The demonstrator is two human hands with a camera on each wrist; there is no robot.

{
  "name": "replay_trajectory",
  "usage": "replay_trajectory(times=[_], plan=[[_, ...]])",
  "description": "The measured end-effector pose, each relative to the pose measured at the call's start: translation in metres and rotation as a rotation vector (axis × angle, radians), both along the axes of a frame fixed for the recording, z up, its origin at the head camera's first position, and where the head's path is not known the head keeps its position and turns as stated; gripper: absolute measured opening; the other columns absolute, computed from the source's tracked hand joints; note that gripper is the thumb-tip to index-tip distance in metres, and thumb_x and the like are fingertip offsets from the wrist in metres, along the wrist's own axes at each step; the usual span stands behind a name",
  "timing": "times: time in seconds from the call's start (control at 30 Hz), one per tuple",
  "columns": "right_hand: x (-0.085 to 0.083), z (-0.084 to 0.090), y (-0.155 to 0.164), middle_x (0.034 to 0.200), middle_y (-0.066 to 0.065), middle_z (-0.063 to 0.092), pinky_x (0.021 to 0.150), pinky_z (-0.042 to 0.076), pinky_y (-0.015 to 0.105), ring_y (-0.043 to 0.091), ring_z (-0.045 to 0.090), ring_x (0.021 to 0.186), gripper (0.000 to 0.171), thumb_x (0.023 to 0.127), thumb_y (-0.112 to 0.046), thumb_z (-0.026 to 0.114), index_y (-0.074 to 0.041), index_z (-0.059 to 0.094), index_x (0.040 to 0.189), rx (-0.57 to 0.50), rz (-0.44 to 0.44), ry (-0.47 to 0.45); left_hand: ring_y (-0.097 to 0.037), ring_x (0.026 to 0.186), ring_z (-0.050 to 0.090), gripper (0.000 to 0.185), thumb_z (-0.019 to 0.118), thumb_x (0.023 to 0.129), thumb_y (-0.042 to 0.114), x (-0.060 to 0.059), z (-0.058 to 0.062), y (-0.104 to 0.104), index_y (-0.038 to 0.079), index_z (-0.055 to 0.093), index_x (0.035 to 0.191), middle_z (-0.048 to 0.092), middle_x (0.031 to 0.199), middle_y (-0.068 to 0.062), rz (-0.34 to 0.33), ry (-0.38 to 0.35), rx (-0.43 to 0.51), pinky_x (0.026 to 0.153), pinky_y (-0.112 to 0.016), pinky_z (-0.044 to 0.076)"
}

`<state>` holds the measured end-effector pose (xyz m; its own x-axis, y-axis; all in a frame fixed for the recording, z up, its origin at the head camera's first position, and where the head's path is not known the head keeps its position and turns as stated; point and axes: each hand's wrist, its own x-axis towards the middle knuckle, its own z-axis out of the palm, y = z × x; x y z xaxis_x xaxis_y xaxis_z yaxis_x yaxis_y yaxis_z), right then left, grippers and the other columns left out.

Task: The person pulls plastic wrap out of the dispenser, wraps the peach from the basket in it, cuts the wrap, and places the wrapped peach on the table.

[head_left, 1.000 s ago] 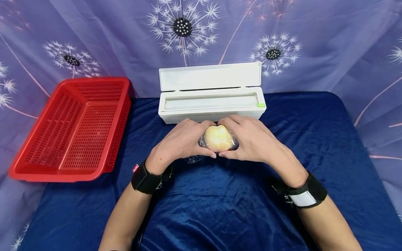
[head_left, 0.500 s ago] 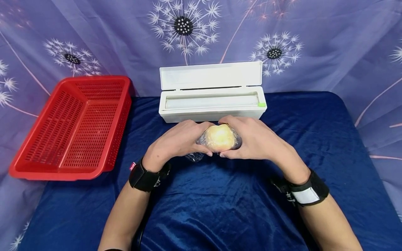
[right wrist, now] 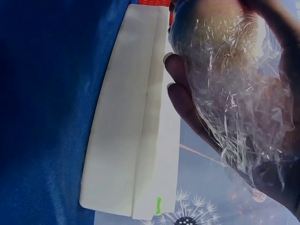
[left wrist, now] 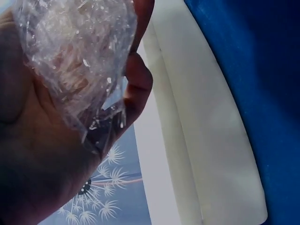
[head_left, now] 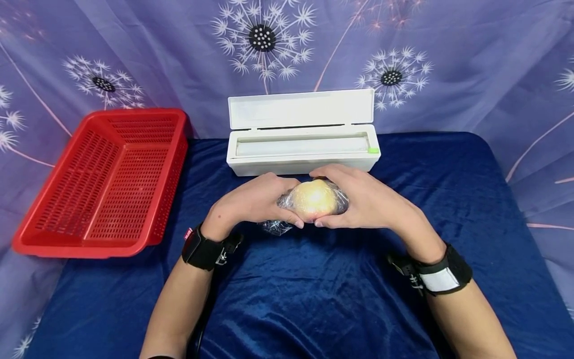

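A round yellow fruit (head_left: 315,199) with a pinkish tinge at its lower edge is held in front of the white box, with clear cling film (right wrist: 239,108) around it. My left hand (head_left: 257,202) grips it from the left, thumb on the near side; crumpled film (left wrist: 82,70) gathers in that palm. From the other side my right hand (head_left: 365,199) holds the fruit, its fingers curled behind the film. Below the left hand hangs a loose, shiny bunch of film (head_left: 276,227). Both hands' far fingers are mostly hidden in the head view.
Behind the hands stands a white cling film box (head_left: 305,167), lid (head_left: 300,110) raised, with a film roll (head_left: 302,146) inside. A red perforated basket (head_left: 154,199) sits at the left. Blue cloth (head_left: 323,299) covers the table; a dandelion-print curtain (head_left: 179,60) hangs behind.
My hands have drawn slightly apart around the fruit and tilted it, so its pinkish lower edge and more film show. The box and basket stay in place.
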<state>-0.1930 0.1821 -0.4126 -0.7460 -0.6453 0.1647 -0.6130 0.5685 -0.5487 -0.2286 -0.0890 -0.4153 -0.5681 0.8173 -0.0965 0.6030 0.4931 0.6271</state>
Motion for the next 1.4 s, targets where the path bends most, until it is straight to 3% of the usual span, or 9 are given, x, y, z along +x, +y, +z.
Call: replay_trajectory(times=[0.27,0.47,0.63,0.8,1.0,1.2,1.4], plan=[[-0.001,0.000,0.003,0.137,0.008,0.064,0.097,0.054,0.046,0.022,0.064,0.121,0.086,0.083,-0.047,0.091,-0.008,0.054,0.149,-0.036,0.009,0.071,-0.007,0.088,0.066,0.060,0.090,0.086,0.044,0.000,-0.001,0.000,0.014,0.067,0.132,0.070,0.108,0.008,0.060,0.025,0.073,0.077,-0.030,0.054],[-0.003,0.001,0.002,0.130,0.005,0.065,0.087,0.054,0.041,0.018,0.064,0.105,0.086,0.082,-0.048,0.091,-0.009,0.055,0.148,-0.054,-0.006,0.128,-0.008,0.109,0.065,0.071,0.091,0.086,0.040,-0.001,-0.003,0.000,0.018,0.059,0.146,0.069,0.128,0.006,0.078,0.068,0.148,0.094,-0.034,0.053],[-0.003,0.001,0.002,0.131,0.004,0.063,0.092,0.055,0.042,0.018,0.064,0.110,0.086,0.081,-0.049,0.092,-0.009,0.056,0.148,-0.058,-0.008,0.164,-0.009,0.116,0.062,0.071,0.093,0.083,0.038,-0.002,-0.003,0.001,0.017,0.061,0.144,0.066,0.133,0.005,0.075,0.129,0.166,0.100,-0.035,0.051],[-0.003,0.001,0.001,0.133,0.004,0.063,0.096,0.054,0.042,0.019,0.063,0.115,0.086,0.081,-0.047,0.093,-0.009,0.056,0.148,-0.071,0.001,0.171,-0.011,0.115,0.061,0.069,0.093,0.083,0.042,-0.002,-0.001,0.001,0.017,0.063,0.140,0.065,0.131,0.004,0.073,0.155,0.171,0.098,-0.035,0.051],[-0.002,0.003,0.002,0.132,0.004,0.062,0.091,0.053,0.040,0.017,0.063,0.111,0.081,0.082,-0.045,0.092,-0.009,0.057,0.145,-0.095,-0.009,0.180,-0.010,0.104,0.065,0.067,0.093,0.082,0.042,-0.003,-0.001,0.000,0.014,0.065,0.136,0.069,0.123,0.004,0.094,0.109,0.208,0.091,-0.033,0.053],[-0.003,0.006,0.002,0.136,0.014,0.061,0.106,0.045,0.050,0.032,0.055,0.128,0.082,0.079,-0.041,0.094,-0.003,0.059,0.143,-0.130,-0.070,0.334,-0.010,0.098,0.064,0.066,0.094,0.081,0.043,-0.001,0.003,-0.001,0.014,0.066,0.133,0.070,0.117,0.005,0.192,0.099,0.243,0.086,-0.033,0.054],[-0.001,0.014,0.000,0.139,0.019,0.058,0.110,0.036,0.056,0.040,0.050,0.131,0.080,0.081,-0.045,0.090,-0.001,0.060,0.142,-0.189,-0.088,0.455,-0.010,0.088,0.064,0.060,0.092,0.081,0.045,-0.001,0.006,-0.001,0.015,0.067,0.127,0.070,0.105,0.006,0.258,0.079,0.285,0.076,-0.033,0.054]])
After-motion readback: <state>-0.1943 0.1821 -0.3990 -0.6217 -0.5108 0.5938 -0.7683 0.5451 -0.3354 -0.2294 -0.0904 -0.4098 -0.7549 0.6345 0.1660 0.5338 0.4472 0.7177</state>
